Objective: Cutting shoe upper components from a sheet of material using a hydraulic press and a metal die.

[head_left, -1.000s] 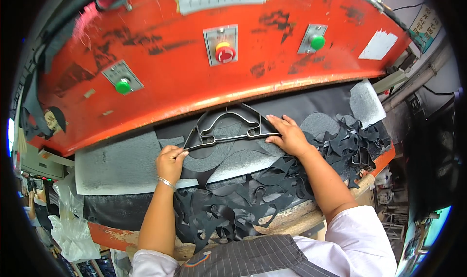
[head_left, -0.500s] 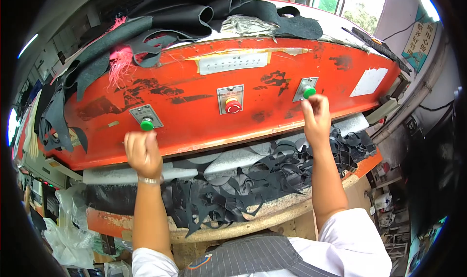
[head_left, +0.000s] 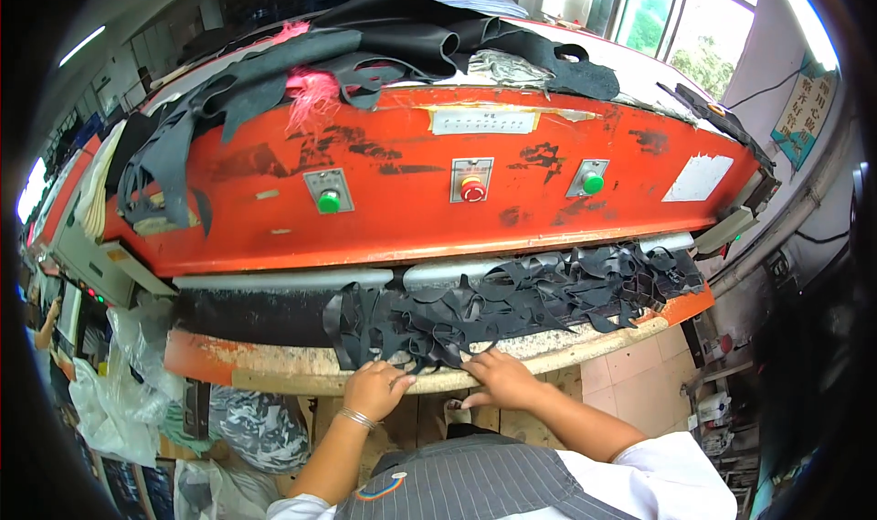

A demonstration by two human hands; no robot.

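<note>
At the near edge of the machine's bed, my left hand [head_left: 375, 393] rests with its fingers over the worn front rim [head_left: 301, 378], beside the dark leather offcuts [head_left: 438, 314]. To its right, my right hand [head_left: 502, 380] lies on the same rim, fingers forward and thumb apart. Both hands look open, their fingertips close to or touching the lowest strips; exact contact is hard to see. The offcuts form a tangled heap of thin, cut-out black strips, spread across the middle and right of the bed.
Above the bed spans a red press beam [head_left: 402, 228] with a left green button [head_left: 328, 201], a red stop button [head_left: 472, 189] and a right green button [head_left: 593, 184]. Black leather sheets [head_left: 393, 40] lie on top. Plastic bags [head_left: 114, 410] stand at lower left.
Both hands have come down from near the green buttons to the bed's front rim and moved closer together. The view has shifted, and the offcut heap appears more gathered, away from the left.
</note>
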